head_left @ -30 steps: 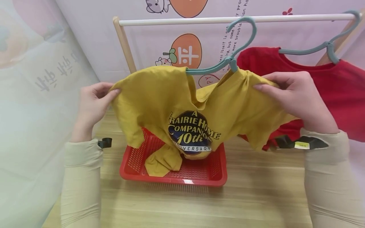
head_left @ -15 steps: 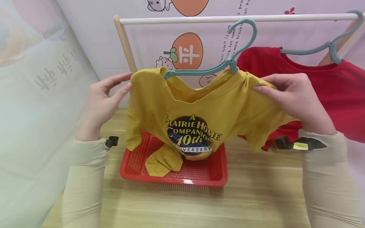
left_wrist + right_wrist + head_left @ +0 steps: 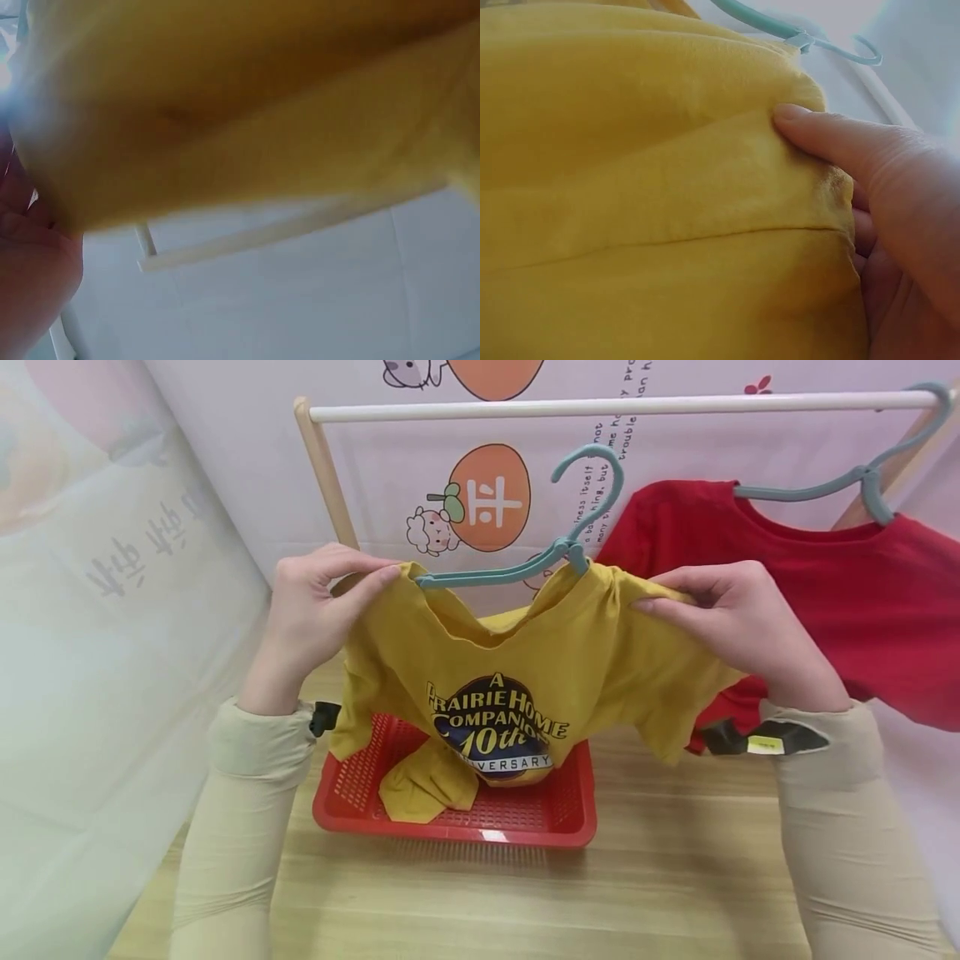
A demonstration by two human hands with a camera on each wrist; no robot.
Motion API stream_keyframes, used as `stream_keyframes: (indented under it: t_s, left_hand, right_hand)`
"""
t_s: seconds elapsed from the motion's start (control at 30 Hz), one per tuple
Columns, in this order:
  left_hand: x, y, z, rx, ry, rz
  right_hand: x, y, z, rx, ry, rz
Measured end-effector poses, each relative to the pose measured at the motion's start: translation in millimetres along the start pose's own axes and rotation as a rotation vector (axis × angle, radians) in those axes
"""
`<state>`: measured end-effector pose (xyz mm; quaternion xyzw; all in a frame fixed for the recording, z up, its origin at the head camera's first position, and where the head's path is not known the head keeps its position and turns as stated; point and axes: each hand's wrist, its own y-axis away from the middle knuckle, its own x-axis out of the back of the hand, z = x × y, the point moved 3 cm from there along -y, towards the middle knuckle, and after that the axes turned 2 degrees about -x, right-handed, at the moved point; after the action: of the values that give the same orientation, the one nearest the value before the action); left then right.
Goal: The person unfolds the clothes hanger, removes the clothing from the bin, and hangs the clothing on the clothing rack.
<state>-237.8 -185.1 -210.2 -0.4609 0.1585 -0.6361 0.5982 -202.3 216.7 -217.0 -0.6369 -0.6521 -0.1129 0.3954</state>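
Note:
A yellow T-shirt with a round dark print hangs stretched between my hands. Inside its neck sits a blue-green hanger, its hook standing in front of the rack and lower than the bar. My left hand pinches the shirt's left shoulder near the hanger's end. At the other shoulder, my right hand grips the cloth between thumb and fingers. In the right wrist view, the thumb presses on yellow cloth. Blurred yellow fabric fills most of the left wrist view. The hanger's arms are partly hidden by the shirt.
A rack with a white bar and wooden posts stands behind. A red T-shirt on a second hanger hangs at its right. Below the yellow shirt, a red basket sits on the wooden table, with yellow cloth inside.
My left hand has moved right along the yellow shirt, from its sleeve to the shoulder by the neck. The hanger and shirt have shifted slightly left and lower, with my right hand following.

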Motion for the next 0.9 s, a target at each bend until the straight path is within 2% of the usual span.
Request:
stream_keyframes:
  t_s: [0.13, 0.3, 0.4, 0.57, 0.77, 0.9]
  left_hand:
    - [-9.4, -4.5, 2.6, -0.036, 0.012, -0.030]
    - [-17.2, -2.6, -0.2, -0.009, -0.044, -0.156]
    - [-18.5, -0.3, -0.8, 0.029, -0.047, -0.193]
    - [-11.5, 2.1, -3.2, 0.078, -0.039, -0.171]
    - [6.8, 6.0, -7.2, 0.108, -0.069, -0.076]
    - [14.9, 7.1, -10.8, 0.123, -0.027, -0.028]
  right_hand:
    - [-7, -2.0, -6, 0.031, 0.006, -0.014]
    - [-10, -3.3, -8, 0.032, 0.005, -0.007]
    - [-9, -3.4, -8, 0.028, 0.001, -0.001]
    - [2, 1.7, -1, -0.027, -0.038, 0.023]
    - [31, 14.6, 27, -0.137, -0.177, 0.048]
    - [43, 18.3, 43, -0.172, -0.151, 0.081]
